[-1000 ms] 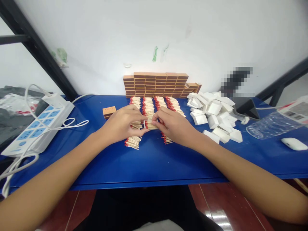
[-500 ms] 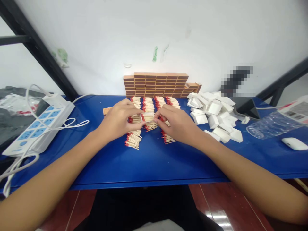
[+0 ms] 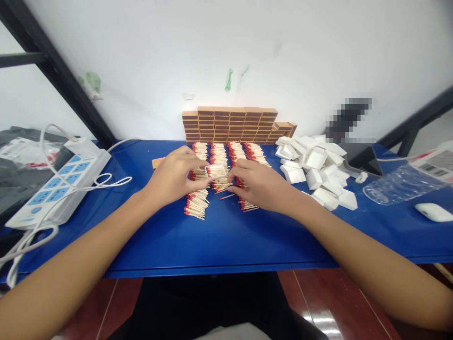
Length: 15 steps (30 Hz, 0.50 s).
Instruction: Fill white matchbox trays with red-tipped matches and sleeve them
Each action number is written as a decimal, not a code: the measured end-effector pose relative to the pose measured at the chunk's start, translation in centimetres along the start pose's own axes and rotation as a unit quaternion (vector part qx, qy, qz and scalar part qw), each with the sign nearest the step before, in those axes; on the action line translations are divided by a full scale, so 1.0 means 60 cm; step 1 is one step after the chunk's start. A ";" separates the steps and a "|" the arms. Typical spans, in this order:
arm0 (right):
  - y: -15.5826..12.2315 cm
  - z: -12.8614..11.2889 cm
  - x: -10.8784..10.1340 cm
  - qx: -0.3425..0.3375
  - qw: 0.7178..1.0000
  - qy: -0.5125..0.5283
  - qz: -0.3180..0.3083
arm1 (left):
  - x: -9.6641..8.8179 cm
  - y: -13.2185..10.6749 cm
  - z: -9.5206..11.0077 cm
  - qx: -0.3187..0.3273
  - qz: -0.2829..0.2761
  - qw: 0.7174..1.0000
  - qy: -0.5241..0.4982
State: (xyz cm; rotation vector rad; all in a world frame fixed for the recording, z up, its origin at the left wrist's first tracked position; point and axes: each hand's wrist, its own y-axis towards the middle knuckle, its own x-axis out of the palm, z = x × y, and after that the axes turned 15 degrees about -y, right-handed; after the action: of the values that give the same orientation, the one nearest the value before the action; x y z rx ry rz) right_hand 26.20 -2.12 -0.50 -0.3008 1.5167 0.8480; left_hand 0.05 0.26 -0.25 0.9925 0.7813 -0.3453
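Note:
My left hand (image 3: 177, 175) holds a small white matchbox tray (image 3: 216, 170) between thumb and fingers, with red-headed matches lying in it. Just right of the tray, my right hand (image 3: 260, 184) is closed in a pinch at the matches, its fingertips on a few sticks. Rows of loose matches (image 3: 196, 208) with red heads lie under and around both hands, partly hidden by them. One single match (image 3: 227, 196) lies on the blue table (image 3: 226, 241) below the right fingertips.
Stacked brown matchboxes (image 3: 230, 125) stand against the wall. An orange matchbox (image 3: 157, 163) is partly behind my left hand. White empty trays (image 3: 314, 160) are heaped at right, near a dark phone-like device (image 3: 363, 158) and clear plastic packaging (image 3: 387, 184). A power strip (image 3: 58, 186) with cables sits left.
My right hand has moved off the tray's right end, slightly down, to the matches beside it. A single match now shows on the table below it. My left hand still holds the tray.

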 end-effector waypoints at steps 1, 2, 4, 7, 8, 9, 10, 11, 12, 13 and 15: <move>0.000 0.000 0.001 0.002 1.000 -0.002 0.002 | 0.000 0.000 0.000 -0.001 0.001 1.000 0.000; 0.000 -0.001 0.002 0.005 1.000 -0.005 0.004 | 0.000 0.000 0.000 -0.002 0.000 1.000 0.000; 0.000 -0.001 0.006 0.008 1.000 -0.010 0.008 | -0.001 0.001 0.000 -0.001 -0.001 1.000 0.001; 0.002 0.001 0.013 -0.001 1.000 -0.005 0.002 | -0.001 0.002 -0.001 0.003 -0.004 1.000 0.006; 0.002 0.002 0.016 -0.004 1.000 -0.001 -0.002 | -0.001 0.002 -0.001 0.005 -0.004 1.000 0.008; 0.002 0.003 0.017 -0.005 1.000 0.004 -0.006 | -0.001 0.002 -0.002 0.006 -0.003 1.000 0.009; 0.002 0.003 0.018 -0.005 1.000 0.007 -0.008 | -0.001 0.002 -0.002 0.007 -0.002 1.000 0.010; 0.002 0.004 0.018 -0.004 1.000 0.010 -0.009 | 0.000 0.001 -0.002 0.005 0.000 1.000 0.010; 0.002 0.004 0.017 -0.004 1.000 0.014 -0.009 | 0.000 0.001 -0.002 0.004 0.001 1.000 0.010; 0.002 0.004 0.016 -0.004 1.000 0.017 -0.006 | 0.000 0.001 -0.001 0.002 0.002 1.000 0.009; 0.002 0.003 0.014 -0.003 1.000 0.020 0.002 | 0.000 0.001 -0.001 0.000 0.000 1.000 0.007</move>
State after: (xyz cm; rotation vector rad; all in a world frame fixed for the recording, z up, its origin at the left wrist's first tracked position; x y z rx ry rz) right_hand 26.14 -1.71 -1.23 -0.3202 1.5532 0.8542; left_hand 0.04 0.33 -0.22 0.9966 0.7938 -0.3380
